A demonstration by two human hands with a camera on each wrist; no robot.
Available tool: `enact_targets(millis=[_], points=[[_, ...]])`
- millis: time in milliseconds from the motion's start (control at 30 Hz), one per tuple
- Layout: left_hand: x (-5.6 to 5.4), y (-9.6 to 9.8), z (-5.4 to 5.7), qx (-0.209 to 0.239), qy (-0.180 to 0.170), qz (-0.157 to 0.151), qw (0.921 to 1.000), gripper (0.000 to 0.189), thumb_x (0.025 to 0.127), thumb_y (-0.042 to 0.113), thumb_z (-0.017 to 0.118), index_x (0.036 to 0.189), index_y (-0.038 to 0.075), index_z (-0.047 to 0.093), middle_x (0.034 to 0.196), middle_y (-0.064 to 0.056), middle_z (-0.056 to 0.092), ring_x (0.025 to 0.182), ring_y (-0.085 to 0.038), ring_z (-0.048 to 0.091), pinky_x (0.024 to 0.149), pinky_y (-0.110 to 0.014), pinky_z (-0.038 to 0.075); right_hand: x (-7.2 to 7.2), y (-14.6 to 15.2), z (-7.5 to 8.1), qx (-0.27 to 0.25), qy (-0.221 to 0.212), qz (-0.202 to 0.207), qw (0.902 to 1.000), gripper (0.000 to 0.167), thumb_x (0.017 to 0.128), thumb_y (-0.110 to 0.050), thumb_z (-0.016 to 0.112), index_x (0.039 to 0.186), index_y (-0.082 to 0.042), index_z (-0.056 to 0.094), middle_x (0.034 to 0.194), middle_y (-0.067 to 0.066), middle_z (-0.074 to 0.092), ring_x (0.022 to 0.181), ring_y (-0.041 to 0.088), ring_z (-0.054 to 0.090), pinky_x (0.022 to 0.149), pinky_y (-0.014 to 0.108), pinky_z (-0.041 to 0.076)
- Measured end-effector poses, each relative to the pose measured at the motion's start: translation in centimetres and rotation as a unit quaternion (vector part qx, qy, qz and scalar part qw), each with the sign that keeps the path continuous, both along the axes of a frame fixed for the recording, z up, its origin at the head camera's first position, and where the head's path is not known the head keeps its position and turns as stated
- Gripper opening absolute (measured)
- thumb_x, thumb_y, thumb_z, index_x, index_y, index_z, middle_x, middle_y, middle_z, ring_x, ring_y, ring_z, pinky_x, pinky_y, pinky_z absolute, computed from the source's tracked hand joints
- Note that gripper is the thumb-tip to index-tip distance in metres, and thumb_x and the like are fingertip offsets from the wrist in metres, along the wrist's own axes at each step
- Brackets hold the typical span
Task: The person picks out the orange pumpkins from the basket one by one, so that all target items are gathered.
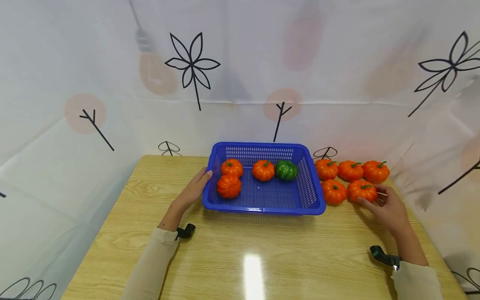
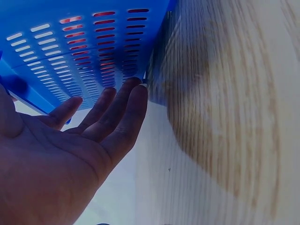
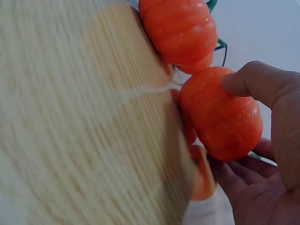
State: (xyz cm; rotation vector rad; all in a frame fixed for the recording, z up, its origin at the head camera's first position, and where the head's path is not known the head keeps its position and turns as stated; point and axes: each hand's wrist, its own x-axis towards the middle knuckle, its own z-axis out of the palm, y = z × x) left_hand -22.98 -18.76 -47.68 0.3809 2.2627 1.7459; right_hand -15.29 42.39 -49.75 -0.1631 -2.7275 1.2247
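Note:
My right hand (image 1: pixel 393 211) grips a small orange pumpkin (image 1: pixel 362 191), the front right one of a group at the basket's right. In the right wrist view the thumb presses one side of that pumpkin (image 3: pixel 221 115) and the fingers lie round the other. My left hand (image 1: pixel 195 187) holds the left rim of a blue plastic basket (image 1: pixel 258 211). Seen from the left wrist, its fingers (image 2: pixel 124 119) lie against the slotted side wall. In the basket are three orange pumpkins (image 1: pixel 263 171) and a dark green pumpkin (image 1: pixel 286 170).
Beside the basket's right wall stands another front-row orange pumpkin (image 1: pixel 334 192), with a back row of three, including a middle pumpkin (image 1: pixel 350 170). All are on a wooden table (image 1: pixel 217 258). A white patterned cloth (image 1: pixel 240 121) hangs behind and at both sides.

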Motion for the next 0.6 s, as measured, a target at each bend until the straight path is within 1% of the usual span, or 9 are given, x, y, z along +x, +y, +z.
enact_targets(millis=[67, 100, 133, 200, 400, 467, 500, 567, 600], points=[[-0.02, 0.0, -0.05, -0.003, 0.001, 0.0, 1.0, 0.065, 0.115, 0.053, 0.036, 0.166, 0.013, 0.03, 0.156, -0.018, 0.05, 0.135, -0.036, 0.058, 0.114, -0.057, 0.046, -0.01, 0.1, -0.27, -0.003, -0.004, 0.002, 1.0, 0.081, 0.1, -0.034, 0.076, 0.152, 0.012, 0.035, 0.148, 0.036, 0.044, 0.111, 0.009, 0.053, 0.075, -0.001, 0.038], [-0.01, 0.0, -0.04, -0.003, 0.002, 0.0, 1.0, 0.065, 0.115, 0.053, 0.035, 0.166, 0.013, 0.03, 0.155, -0.018, 0.051, 0.134, -0.036, 0.058, 0.113, -0.057, 0.046, -0.04, 0.16, -0.41, -0.003, -0.005, 0.002, 1.0, 0.081, 0.1, -0.035, 0.076, 0.153, 0.011, 0.035, 0.148, 0.035, 0.044, 0.109, 0.0, 0.048, 0.076, -0.001, 0.038], [-0.01, 0.02, -0.04, -0.004, 0.001, 0.0, 1.0, 0.064, 0.115, 0.052, 0.035, 0.166, 0.013, 0.03, 0.155, -0.018, 0.051, 0.133, -0.036, 0.059, 0.113, -0.057, 0.047, -0.05, 0.21, -0.54, -0.004, -0.006, 0.003, 1.0, 0.081, 0.1, -0.035, 0.076, 0.154, 0.011, 0.035, 0.149, 0.035, 0.044, 0.106, -0.006, 0.044, 0.077, -0.001, 0.039], [-0.02, 0.03, -0.03, -0.005, 0.002, 0.001, 1.0, 0.064, 0.115, 0.052, 0.035, 0.166, 0.013, 0.03, 0.154, -0.019, 0.052, 0.132, -0.035, 0.06, 0.112, -0.056, 0.048, -0.07, 0.29, -0.72, -0.006, -0.005, 0.008, 0.9999, 0.081, 0.101, -0.035, 0.075, 0.155, 0.01, 0.035, 0.15, 0.035, 0.044, 0.105, -0.012, 0.039, 0.079, -0.002, 0.039], [-0.06, 0.03, -0.03, -0.007, 0.003, -0.001, 1.0, 0.066, 0.115, 0.052, 0.035, 0.166, 0.012, 0.029, 0.155, -0.019, 0.051, 0.134, -0.035, 0.059, 0.112, -0.056, 0.048, -0.11, 0.31, -0.69, -0.005, 0.004, 0.021, 0.9998, 0.081, 0.102, -0.032, 0.074, 0.157, 0.012, 0.033, 0.149, 0.038, 0.045, 0.104, -0.02, 0.034, 0.08, -0.002, 0.038], [-0.04, 0.01, -0.03, -0.007, 0.003, -0.001, 1.0, 0.066, 0.115, 0.053, 0.035, 0.166, 0.012, 0.029, 0.154, -0.019, 0.051, 0.133, -0.036, 0.06, 0.111, -0.056, 0.049, -0.17, 0.3, -0.59, 0.001, 0.003, 0.021, 0.9998, 0.082, 0.102, -0.032, 0.074, 0.157, 0.012, 0.033, 0.149, 0.038, 0.045, 0.104, -0.019, 0.035, 0.08, -0.002, 0.038], [-0.02, 0.01, -0.02, -0.008, 0.003, 0.0, 1.0, 0.066, 0.115, 0.053, 0.035, 0.166, 0.012, 0.029, 0.153, -0.019, 0.052, 0.132, -0.036, 0.06, 0.11, -0.055, 0.049, -0.22, 0.29, -0.53, 0.006, 0.001, 0.021, 0.9998, 0.082, 0.102, -0.033, 0.074, 0.157, 0.012, 0.033, 0.149, 0.038, 0.045, 0.106, -0.016, 0.038, 0.079, -0.002, 0.038], [0.01, 0.02, -0.01, -0.009, 0.003, 0.0, 1.0, 0.066, 0.115, 0.053, 0.035, 0.166, 0.012, 0.029, 0.152, -0.019, 0.052, 0.131, -0.035, 0.061, 0.11, -0.055, 0.05, -0.32, 0.26, -0.45, 0.011, -0.004, 0.022, 0.9997, 0.082, 0.102, -0.034, 0.073, 0.158, 0.012, 0.033, 0.149, 0.038, 0.044, 0.114, 0.0, 0.05, 0.078, -0.002, 0.037], [0.03, 0.02, -0.01, -0.01, 0.002, 0.001, 0.9999, 0.065, 0.115, 0.053, 0.035, 0.166, 0.012, 0.029, 0.152, -0.019, 0.052, 0.13, -0.035, 0.061, 0.11, -0.055, 0.05, -0.35, 0.23, -0.41, 0.011, -0.006, 0.022, 0.9997, 0.083, 0.102, -0.034, 0.073, 0.158, 0.012, 0.032, 0.15, 0.039, 0.044, 0.118, 0.013, 0.055, 0.078, -0.003, 0.037]])
